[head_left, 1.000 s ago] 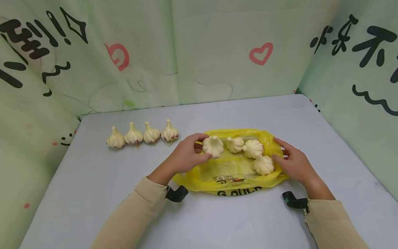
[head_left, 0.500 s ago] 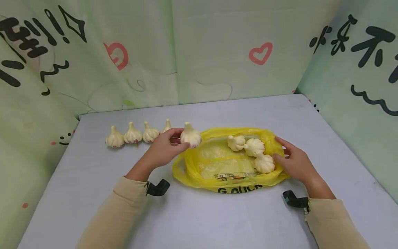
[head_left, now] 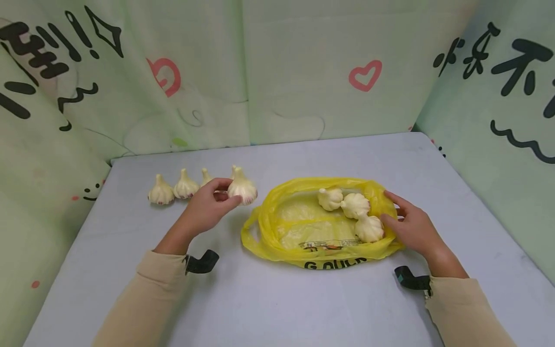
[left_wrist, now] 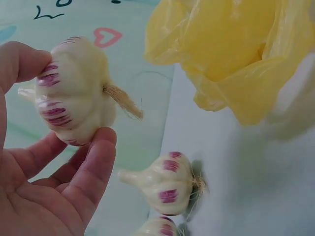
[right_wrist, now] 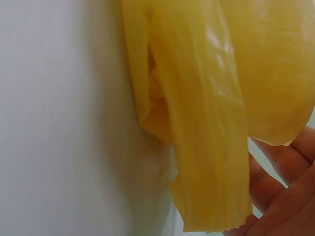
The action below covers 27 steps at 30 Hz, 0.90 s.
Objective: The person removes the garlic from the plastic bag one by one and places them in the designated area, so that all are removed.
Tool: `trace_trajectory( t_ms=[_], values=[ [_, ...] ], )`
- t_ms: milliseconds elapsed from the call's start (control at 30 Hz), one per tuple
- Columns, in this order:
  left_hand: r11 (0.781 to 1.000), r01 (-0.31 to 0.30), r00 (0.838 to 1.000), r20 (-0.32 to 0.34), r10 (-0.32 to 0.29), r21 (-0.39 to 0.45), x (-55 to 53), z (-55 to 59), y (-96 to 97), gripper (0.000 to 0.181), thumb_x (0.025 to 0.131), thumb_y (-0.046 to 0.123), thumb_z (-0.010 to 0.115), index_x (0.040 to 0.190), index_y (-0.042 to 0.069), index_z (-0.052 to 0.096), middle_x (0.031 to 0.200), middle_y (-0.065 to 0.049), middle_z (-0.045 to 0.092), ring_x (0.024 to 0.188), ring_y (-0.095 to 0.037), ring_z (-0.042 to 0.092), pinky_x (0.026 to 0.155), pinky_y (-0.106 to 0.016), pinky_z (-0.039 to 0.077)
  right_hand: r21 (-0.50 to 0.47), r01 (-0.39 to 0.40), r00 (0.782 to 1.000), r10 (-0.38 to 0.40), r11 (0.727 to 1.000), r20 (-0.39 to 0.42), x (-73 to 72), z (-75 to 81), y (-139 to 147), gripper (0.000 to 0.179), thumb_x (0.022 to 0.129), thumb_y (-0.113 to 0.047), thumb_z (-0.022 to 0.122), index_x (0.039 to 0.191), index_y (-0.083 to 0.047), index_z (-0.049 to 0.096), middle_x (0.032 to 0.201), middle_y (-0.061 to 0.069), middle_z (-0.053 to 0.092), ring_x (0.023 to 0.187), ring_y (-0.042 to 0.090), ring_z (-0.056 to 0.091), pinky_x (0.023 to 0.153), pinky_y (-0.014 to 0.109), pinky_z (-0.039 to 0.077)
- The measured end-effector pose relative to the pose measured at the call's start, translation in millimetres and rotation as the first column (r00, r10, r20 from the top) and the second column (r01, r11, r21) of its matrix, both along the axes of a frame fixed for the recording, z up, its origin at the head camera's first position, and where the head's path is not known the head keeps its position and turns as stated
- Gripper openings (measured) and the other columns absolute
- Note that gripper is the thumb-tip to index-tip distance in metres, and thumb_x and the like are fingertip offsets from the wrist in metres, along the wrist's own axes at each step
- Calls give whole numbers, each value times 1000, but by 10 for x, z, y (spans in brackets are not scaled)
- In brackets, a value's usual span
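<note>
My left hand holds a garlic bulb between thumb and fingertips, above the table near the right end of a row of garlic bulbs. In the left wrist view the held bulb lies on its side, its purple streaks and dry root tuft showing. Another bulb lies below it. At the right end of a yellow plastic bag, my right hand grips the side with thumb and curved fingers. In the right wrist view a loose handle of the bag partly hides the fingers.
Inside the bag, at its right side, lie three garlic bulbs. All stands on a white-covered table. A printed green curtain closes off the back and both sides.
The left hand has carried its garlic bulb left, out from over the bag to beside the row, partly covering the row's right end. The right hand has stayed at the bag.
</note>
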<state>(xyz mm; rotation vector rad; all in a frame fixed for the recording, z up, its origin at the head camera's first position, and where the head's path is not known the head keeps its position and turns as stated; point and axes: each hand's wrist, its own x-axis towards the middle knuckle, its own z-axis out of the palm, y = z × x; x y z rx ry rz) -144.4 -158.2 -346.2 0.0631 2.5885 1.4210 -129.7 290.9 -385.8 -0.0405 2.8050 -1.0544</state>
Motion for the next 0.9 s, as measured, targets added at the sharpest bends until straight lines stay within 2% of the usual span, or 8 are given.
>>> trace_trajectory(
  t_ms=[100, 267, 367, 500, 567, 667, 800, 900],
  values=[
    [1000, -18, 1000, 10, 18, 14, 11, -21, -18, 60, 93, 34, 70, 140, 5, 47, 133, -14, 54, 113, -29, 55, 89, -41, 50, 3, 2, 1000, -2, 1000, -2, 8, 10, -12, 68, 103, -33, 52, 158, -4, 26, 146, 35, 39, 116, 47, 50, 88, 50, 52],
    [994, -16, 1000, -12, 17, 106, 14, -71, -19, 53, 92, 19, 70, 129, -2, 39, 111, -16, 54, 93, -24, 52, 75, -28, 47, -2, 5, 1000, -5, 1000, 4, 9, 4, -12, 68, 102, -33, 52, 158, -4, 26, 146, 35, 38, 116, 46, 49, 87, 50, 52],
    [988, 2, 1000, -17, 0, 154, 5, -101, -26, 60, 92, 17, 70, 136, 0, 32, 120, -19, 52, 94, -24, 53, 76, -27, 48, -2, 6, 1000, -6, 1000, 8, 2, -14, -1, 69, 103, -34, 52, 158, -4, 25, 147, 35, 37, 117, 47, 47, 87, 51, 51],
    [994, 33, 999, -20, -31, 106, -13, -137, -45, 79, 92, 26, 73, 154, 11, 27, 142, -19, 44, 103, -28, 54, 85, -34, 49, -3, 10, 1000, -10, 1000, 8, 1, -22, -1, 68, 103, -33, 53, 158, -5, 25, 147, 35, 37, 118, 47, 47, 89, 53, 50],
    [998, 37, 999, -20, -36, 53, -20, -148, -49, 81, 91, 32, 75, 156, 13, 31, 137, -16, 49, 100, -28, 54, 83, -37, 49, -2, 11, 1000, -11, 1000, 5, 3, -22, -4, 68, 103, -33, 53, 158, -5, 25, 146, 35, 38, 118, 47, 47, 89, 53, 50],
    [1000, 31, 999, -15, -31, 4, -20, -160, -56, 80, 90, 35, 76, 154, 8, 36, 131, -14, 55, 97, -27, 53, 78, -35, 48, 1, 10, 1000, -10, 1000, 2, 3, -34, 1, 68, 103, -33, 53, 158, -5, 25, 145, 34, 39, 117, 46, 47, 88, 52, 50],
    [999, 6, 1000, 17, -5, -33, -7, -168, -77, 83, 90, 35, 76, 156, 8, 34, 134, -14, 55, 99, -27, 54, 77, -34, 48, 2, 6, 1000, -6, 1000, -2, 1, -45, 8, 68, 102, -33, 53, 158, -5, 25, 144, 35, 40, 116, 46, 47, 87, 51, 50],
    [998, -11, 1000, 28, 12, -56, -3, -168, -92, 81, 92, 34, 75, 157, 12, 33, 129, -15, 58, 98, -26, 55, 75, -33, 48, 0, 7, 1000, -7, 1000, -9, 3, -41, 4, 68, 102, -33, 53, 158, -5, 26, 144, 34, 41, 116, 45, 48, 87, 50, 51]
  ],
)
